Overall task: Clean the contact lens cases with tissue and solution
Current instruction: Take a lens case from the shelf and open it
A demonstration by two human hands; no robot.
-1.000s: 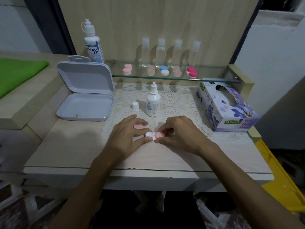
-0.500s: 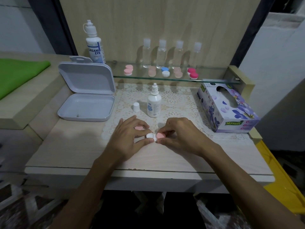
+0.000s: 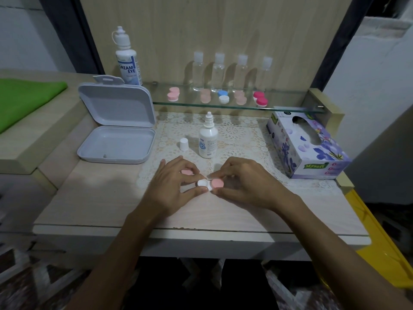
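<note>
Little has changed over the last second: both hands stay on the lens case [image 3: 209, 184], same spot at the near edge of the lace mat [image 3: 237, 133], table centre. The view has drifted slightly, nothing else.

Left hand [image 3: 173, 186]: thumb and index pinch the open white well, 9 o'clock side of the case. One pink cap [image 3: 187, 172] already lies off, on the mat under the left fingers, at 10 o'clock from the case.

Right hand [image 3: 244, 184]: thumb and index pinch the remaining pink cap [image 3: 217, 183], 3 o'clock side. It looks seated still; can't tell whether it has turned.

My read: mid-unscrew of the second cap, still the opening stage. No tissue or solution used on this case yet.

Supplies ready: solution bottle [image 3: 208, 139] uncapped at 12 o'clock from the case, its white cap [image 3: 184, 144] just beside it at 11. Tissue box [image 3: 306, 144] at 2 o'clock, well apart. More cases [image 3: 223, 97] wait on the glass shelf [image 3: 286, 106] at 12.
</note>
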